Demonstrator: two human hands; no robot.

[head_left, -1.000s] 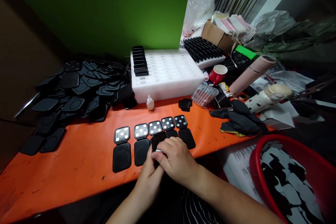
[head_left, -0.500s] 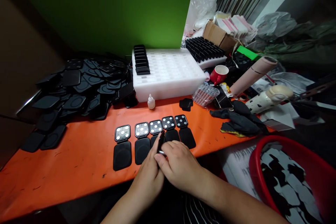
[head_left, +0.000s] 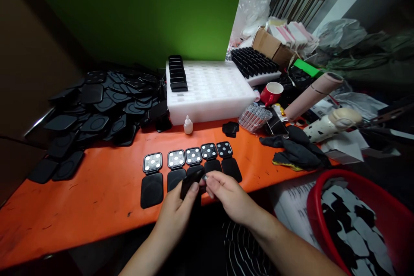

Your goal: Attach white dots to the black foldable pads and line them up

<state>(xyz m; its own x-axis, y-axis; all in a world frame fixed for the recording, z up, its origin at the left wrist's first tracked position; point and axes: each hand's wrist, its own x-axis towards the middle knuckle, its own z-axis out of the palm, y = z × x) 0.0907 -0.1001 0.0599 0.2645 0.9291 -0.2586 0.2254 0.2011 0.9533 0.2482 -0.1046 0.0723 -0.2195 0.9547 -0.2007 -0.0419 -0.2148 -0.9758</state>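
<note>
My left hand grips a flat black pad, its thumb across the near face. Close beside the pad's right edge, my right hand has its fingers pinched on a small silvery piece; its exact kind is too small to make out. Beyond my hands a row of hinged black folding pads lies opened out on the orange table. The leftmost has an upper square with light round dots and a plain lower square. My left hand and its pad partly cover the lower squares in the middle.
Many black pads are heaped at the left. A white foam block carries a column of black pieces. Nearby are a small dropper bottle, a pack of silvery cylinders, a red mug and a red tub.
My hands have drawn slightly apart. The black pad has turned from edge-on to a flatter tilt in my left hand, and the silvery piece now shows at my right fingertips.
</note>
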